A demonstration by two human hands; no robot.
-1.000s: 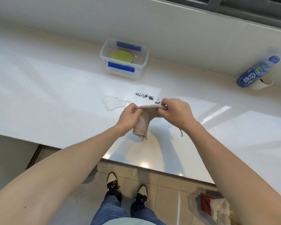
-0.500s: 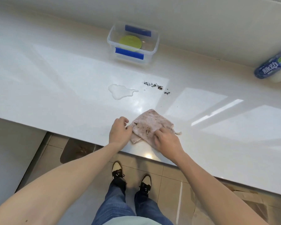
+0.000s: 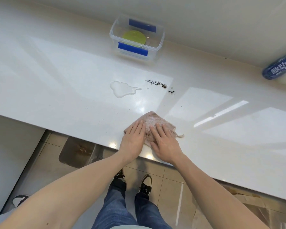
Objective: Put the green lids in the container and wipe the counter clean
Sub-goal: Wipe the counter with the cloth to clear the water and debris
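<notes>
A stained pinkish cloth (image 3: 153, 121) lies folded flat on the white counter (image 3: 56, 83) near its front edge. My left hand (image 3: 133, 139) and my right hand (image 3: 163, 140) both press flat on the cloth, fingers extended and side by side. Beyond the cloth sit a water puddle (image 3: 122, 88) and a trail of dark crumbs (image 3: 160, 84). A green lid (image 3: 134, 38) rests inside the clear container (image 3: 158, 47) with blue clips at the back by the wall.
A blue bottle (image 3: 278, 67) lies on a white cup at the far right against the wall. The counter's front edge runs just under my wrists. Tiled floor, my shoes and cardboard are below.
I lowered the cloth from the air onto the counter, spread it flat, and my hands went from pinching its edge to pressing palms down on it.
</notes>
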